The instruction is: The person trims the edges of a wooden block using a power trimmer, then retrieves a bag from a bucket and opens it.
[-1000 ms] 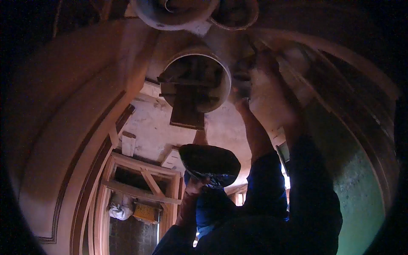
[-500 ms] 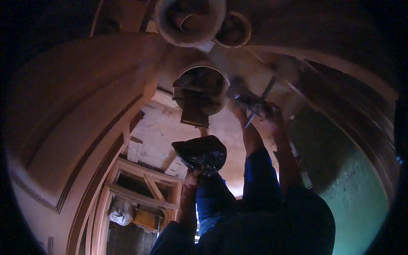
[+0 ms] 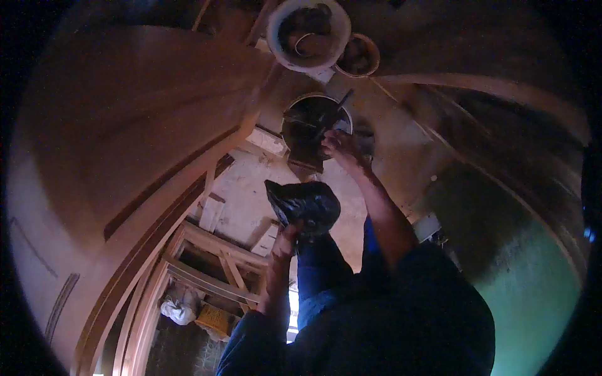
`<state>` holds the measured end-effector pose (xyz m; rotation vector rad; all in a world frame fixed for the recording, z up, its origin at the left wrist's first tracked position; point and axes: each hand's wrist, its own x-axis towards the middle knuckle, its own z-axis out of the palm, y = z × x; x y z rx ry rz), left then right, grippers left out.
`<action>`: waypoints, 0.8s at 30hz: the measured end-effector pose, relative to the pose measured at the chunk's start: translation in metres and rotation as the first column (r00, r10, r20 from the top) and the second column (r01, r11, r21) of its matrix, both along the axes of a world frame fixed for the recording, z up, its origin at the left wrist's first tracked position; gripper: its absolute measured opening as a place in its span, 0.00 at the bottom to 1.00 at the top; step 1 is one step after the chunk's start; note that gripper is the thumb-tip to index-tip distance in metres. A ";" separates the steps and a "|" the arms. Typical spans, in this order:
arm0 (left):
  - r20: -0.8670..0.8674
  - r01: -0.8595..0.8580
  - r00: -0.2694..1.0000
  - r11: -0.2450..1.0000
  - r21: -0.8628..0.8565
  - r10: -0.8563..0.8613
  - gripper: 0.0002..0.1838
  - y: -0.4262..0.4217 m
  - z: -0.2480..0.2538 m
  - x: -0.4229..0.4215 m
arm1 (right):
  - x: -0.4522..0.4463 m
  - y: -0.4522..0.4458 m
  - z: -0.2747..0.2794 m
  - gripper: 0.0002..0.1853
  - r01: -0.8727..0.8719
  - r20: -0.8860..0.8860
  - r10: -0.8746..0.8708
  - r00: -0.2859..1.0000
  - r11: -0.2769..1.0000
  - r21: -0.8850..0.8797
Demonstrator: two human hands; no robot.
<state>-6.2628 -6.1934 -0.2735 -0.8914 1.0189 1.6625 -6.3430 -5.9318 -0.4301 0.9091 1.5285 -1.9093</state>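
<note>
My left hand (image 3: 290, 238) is closed on the gathered end of a black plastic bag (image 3: 306, 205), which bulges above my knee. At the near right edge of a bucket (image 3: 323, 96), my right hand (image 3: 342, 149) has its fingers curled around a dark, narrow tool (image 3: 345, 100). The tool slants over the rim; its exact kind is too dark to tell. Dark items fill the bucket, and a flat brown piece (image 3: 305, 168) sticks out over its near side.
Beyond stand a larger pale bucket (image 3: 345, 37) with dark contents and a smaller container (image 3: 376, 61). Wooden panels (image 3: 157, 156) rise at left, above a wooden frame (image 3: 207, 241). A white bag (image 3: 179, 310) and yellow crate (image 3: 213, 321) lie beyond that frame. A green wall (image 3: 520, 313) is at right.
My right hand has moved left from beside the bucket to its rim, bringing the dark tool over the opening. My left hand still grips the black bag. The camera view has shifted slightly.
</note>
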 end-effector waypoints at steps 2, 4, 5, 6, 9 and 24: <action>0.012 -0.043 0.999 0.996 0.075 0.043 0.27 0.005 0.009 -0.010 | 0.018 0.014 0.044 0.26 -0.071 -0.148 0.070 0.986 0.997 0.000; -0.012 -0.014 1.000 0.990 0.144 0.016 0.28 0.014 0.040 -0.030 | 0.031 0.022 0.114 0.28 -0.238 -0.268 0.228 0.936 0.971 -0.003; -0.045 0.027 0.999 0.989 0.148 -0.020 0.29 0.020 0.056 -0.038 | 0.030 0.025 0.153 0.29 -0.287 -0.298 0.257 0.919 0.956 -0.062; -0.081 0.074 0.995 0.986 0.150 -0.062 0.30 0.025 0.070 -0.046 | 0.021 0.027 0.203 0.30 -0.261 -0.258 0.194 0.946 0.931 -0.254; -0.147 0.119 0.987 0.913 0.389 -0.066 0.34 0.030 0.109 -0.068 | 0.032 0.013 0.253 0.27 -0.149 -0.161 0.105 0.981 0.946 -0.289; -0.688 0.341 -0.256 0.603 -0.721 -0.679 0.42 0.036 0.316 -0.063 | 0.165 -0.054 0.334 0.31 0.174 -0.516 0.298 0.803 0.711 0.681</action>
